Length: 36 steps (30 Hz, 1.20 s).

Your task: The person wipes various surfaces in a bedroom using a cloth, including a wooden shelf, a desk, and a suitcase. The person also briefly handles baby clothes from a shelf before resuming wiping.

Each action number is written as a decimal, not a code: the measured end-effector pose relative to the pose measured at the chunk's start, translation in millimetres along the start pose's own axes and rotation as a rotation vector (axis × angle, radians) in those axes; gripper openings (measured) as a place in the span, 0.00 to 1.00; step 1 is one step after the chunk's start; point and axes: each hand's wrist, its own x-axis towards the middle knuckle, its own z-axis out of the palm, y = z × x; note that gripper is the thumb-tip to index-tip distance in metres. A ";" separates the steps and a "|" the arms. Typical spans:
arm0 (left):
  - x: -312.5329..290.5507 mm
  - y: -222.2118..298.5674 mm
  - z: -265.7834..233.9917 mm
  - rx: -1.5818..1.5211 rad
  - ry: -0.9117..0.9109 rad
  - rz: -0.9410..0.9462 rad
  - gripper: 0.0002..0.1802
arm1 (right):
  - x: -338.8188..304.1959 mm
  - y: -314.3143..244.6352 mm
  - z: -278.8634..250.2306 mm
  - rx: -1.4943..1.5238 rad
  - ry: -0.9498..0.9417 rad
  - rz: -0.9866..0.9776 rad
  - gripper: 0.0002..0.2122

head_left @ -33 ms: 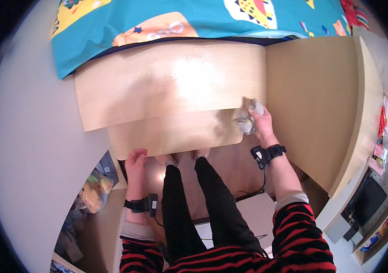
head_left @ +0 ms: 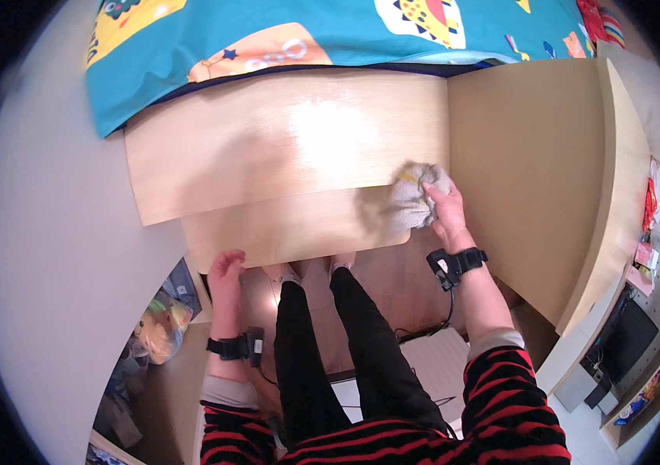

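My right hand is closed on a crumpled grey cloth with a yellow patch. The cloth hangs from my fingers at the right end of two pale wooden boards, over the step between the upper board and the lower board. Whether it presses on the wood is hard to tell. Beside the front left corner of the lower board, my left hand holds nothing, its fingers loosely bent and the thumb apart from them. Both wrists wear black straps with small boxes.
Teal patterned bedding overhangs the back of the upper board. A tall wooden side panel stands at the right, and a pale wall-like surface at the left. Bagged items fill a shelf at lower left. My legs are below the boards.
The cloth has fanned out from a tighter bunch and now shows more of its face. My left hand has shifted slightly left; my right hand has barely moved.
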 end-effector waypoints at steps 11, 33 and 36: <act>116.2 43.2 -35.7 1.036 0.157 0.396 0.22 | 8.6 11.4 -1.6 -1.302 0.174 -0.639 0.35; 141.2 93.3 19.2 1.635 0.014 0.010 0.42 | 57.2 -10.1 357.3 -1.371 0.018 -1.031 0.20; 142.7 92.5 19.8 1.659 0.020 -0.017 0.44 | 39.2 -7.2 366.5 -1.227 -0.224 -1.301 0.18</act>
